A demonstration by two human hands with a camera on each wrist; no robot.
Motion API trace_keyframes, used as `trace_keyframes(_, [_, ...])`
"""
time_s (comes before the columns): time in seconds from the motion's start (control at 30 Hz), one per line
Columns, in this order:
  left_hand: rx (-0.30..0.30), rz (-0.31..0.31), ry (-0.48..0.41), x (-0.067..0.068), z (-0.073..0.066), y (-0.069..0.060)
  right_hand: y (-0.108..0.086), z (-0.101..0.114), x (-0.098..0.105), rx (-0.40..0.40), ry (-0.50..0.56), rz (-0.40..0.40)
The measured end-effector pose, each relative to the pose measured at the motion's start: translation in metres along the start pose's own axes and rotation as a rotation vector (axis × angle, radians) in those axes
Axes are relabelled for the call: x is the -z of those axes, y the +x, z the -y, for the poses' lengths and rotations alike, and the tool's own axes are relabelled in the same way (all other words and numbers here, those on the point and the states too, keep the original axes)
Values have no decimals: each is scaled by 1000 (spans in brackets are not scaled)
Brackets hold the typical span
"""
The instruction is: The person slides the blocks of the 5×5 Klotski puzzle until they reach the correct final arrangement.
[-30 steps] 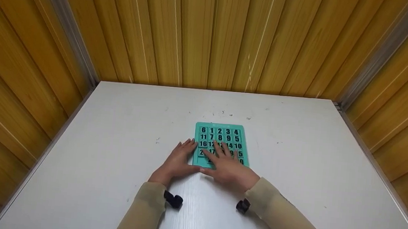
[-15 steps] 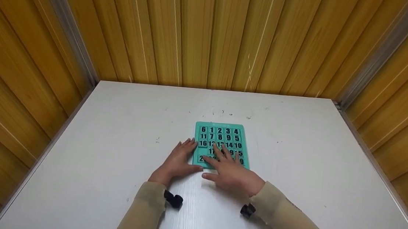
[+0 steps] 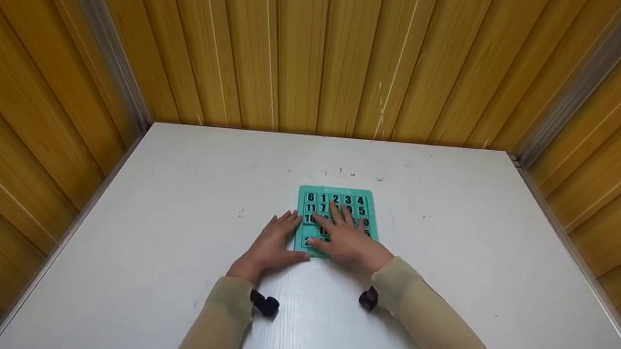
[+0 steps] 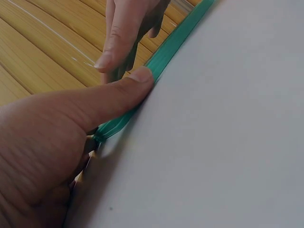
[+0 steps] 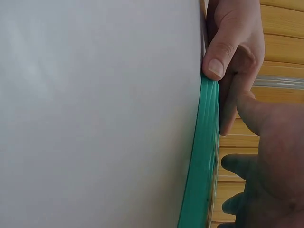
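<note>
A turquoise number slide puzzle [image 3: 337,191] lies flat on the white table, with black numbers on its tiles. My left hand [image 3: 272,247] holds its near-left corner: the fingers lie along the left side and the thumb presses the near edge, as the left wrist view also shows. Over the tiles my right hand [image 3: 352,245] is spread, its index fingertip by the 16 tile [image 3: 309,219] and its thumb over the bottom-left tile. An open slot shows below the 16 tile in the left column. The right hand hides many of the middle and lower tiles.
The white table [image 3: 203,176] extends around the puzzle and carries small dark marks beyond it. Yellow wood-patterned panels [image 3: 298,55] stand behind and at both sides. Each sleeve cuff bears a small black camera [image 3: 265,304].
The bottom-left tile slid down from the fourth row into the bottom row, leaving a slot above. Afterwards my right hand shifted away from me, up the board. The left hand stayed put.
</note>
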State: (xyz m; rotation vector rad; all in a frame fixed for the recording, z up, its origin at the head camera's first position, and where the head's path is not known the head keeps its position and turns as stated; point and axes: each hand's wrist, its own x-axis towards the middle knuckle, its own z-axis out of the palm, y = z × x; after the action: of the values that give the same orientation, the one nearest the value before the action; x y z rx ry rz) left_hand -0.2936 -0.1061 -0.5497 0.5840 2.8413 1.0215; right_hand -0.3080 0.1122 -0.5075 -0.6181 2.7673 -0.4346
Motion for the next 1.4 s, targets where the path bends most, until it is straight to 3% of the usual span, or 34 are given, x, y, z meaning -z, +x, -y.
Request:
trace_keyframes(0.73, [-18, -16, 10, 0, 0, 0, -23, 2, 0, 43, -1, 30])
trace_keyframes(1.17, [-5, -5, 18, -1, 1, 1, 21, -5, 9, -17, 24, -15])
trace_keyframes(1.4, [4, -3, -2, 1, 0, 0, 24, -5, 6, -33, 10, -5])
